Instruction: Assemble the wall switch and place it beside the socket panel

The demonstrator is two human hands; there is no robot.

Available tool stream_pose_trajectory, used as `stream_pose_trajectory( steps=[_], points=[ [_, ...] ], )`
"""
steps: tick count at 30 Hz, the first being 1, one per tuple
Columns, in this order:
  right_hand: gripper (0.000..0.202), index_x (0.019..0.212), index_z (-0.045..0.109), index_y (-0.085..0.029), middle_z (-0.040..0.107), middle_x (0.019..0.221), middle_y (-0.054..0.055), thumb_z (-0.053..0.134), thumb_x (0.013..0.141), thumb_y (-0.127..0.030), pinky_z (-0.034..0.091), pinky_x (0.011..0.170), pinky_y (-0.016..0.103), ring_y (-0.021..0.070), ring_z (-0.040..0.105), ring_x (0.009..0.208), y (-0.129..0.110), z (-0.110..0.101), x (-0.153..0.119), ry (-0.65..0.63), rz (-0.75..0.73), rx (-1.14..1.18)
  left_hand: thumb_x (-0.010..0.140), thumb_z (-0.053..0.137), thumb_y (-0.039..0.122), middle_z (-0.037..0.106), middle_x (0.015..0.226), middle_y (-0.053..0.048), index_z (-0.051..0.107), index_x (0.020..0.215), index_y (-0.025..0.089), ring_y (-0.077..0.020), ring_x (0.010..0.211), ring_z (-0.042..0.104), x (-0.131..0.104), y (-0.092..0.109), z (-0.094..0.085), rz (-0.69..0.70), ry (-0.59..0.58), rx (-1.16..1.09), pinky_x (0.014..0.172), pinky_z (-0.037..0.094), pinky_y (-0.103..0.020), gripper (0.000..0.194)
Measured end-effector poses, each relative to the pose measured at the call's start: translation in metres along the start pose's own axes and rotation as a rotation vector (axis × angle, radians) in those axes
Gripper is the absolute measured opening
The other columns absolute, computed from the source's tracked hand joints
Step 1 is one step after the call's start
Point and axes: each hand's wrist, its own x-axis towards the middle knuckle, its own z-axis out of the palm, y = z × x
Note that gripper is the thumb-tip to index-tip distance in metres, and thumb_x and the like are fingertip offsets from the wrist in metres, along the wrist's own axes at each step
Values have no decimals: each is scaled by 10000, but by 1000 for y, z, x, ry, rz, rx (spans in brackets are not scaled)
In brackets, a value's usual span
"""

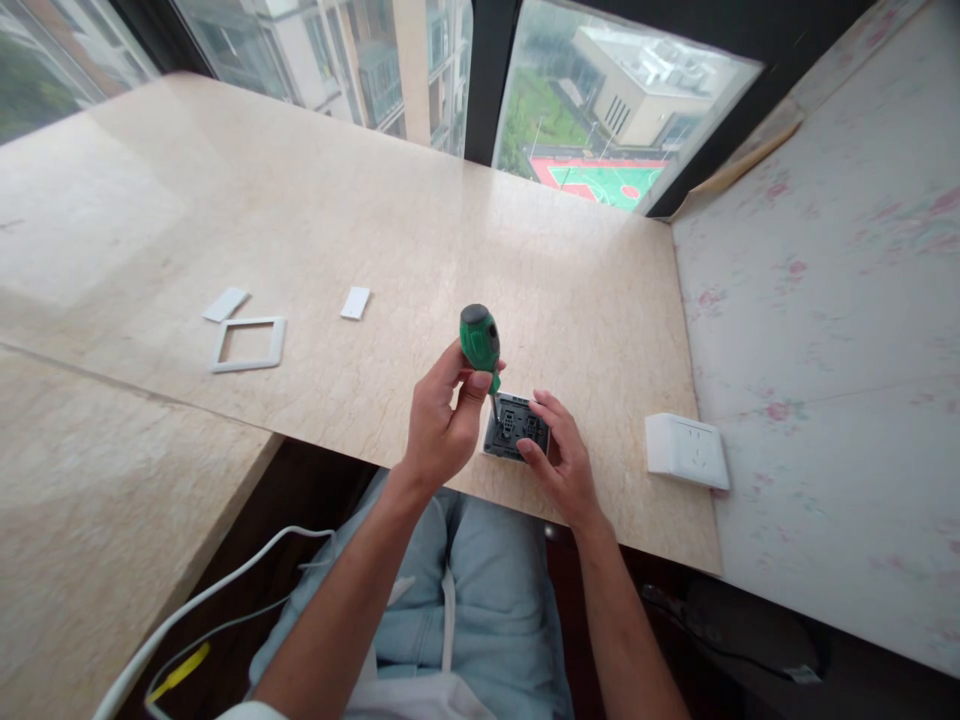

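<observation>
My left hand (pixel 442 420) is closed round the lower handle of a green and grey screwdriver (pixel 478 340). The screwdriver stands nearly upright, its shaft reaching down to the left part of a wall switch (pixel 513 428) with a black inner face and a white edge. Whether the tip sits in a screw is too small to tell. Lying near the front edge of the stone counter, the switch is gripped on its right side by the thumb and fingers of my right hand (pixel 564 455).
A white frame (pixel 249 367) and a white rocker plate (pixel 226 304) lie at the left, with another white plate (pixel 355 303) nearer the middle. A white socket box (pixel 686 450) stands by the papered wall. White cable (pixel 225 570) hangs below the counter (pixel 585 310).
</observation>
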Motion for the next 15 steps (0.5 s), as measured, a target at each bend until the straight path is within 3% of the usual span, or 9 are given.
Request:
stream_pose_trajectory(
  steps=[5, 15],
  points=[
    [423, 1363, 563, -282, 527, 1479, 119, 621, 951, -353, 384, 1178, 560, 279, 469, 1408, -1, 0, 0, -2, -19, -25, 1003, 536, 360, 732, 1016, -80, 625, 1222, 213, -189, 897, 712, 0, 4, 3, 22, -29, -57, 794, 579, -330, 279],
    [385, 1336, 595, -282, 536, 1465, 121, 611, 955, -342, 394, 1168, 565, 281, 477, 1398, -2, 1, 1, 3, -36, -55, 992, 565, 398, 729, 981, -78, 625, 1186, 198, -196, 912, 709, 2, 5, 6, 38, 73, -215, 771, 579, -324, 285]
  ],
)
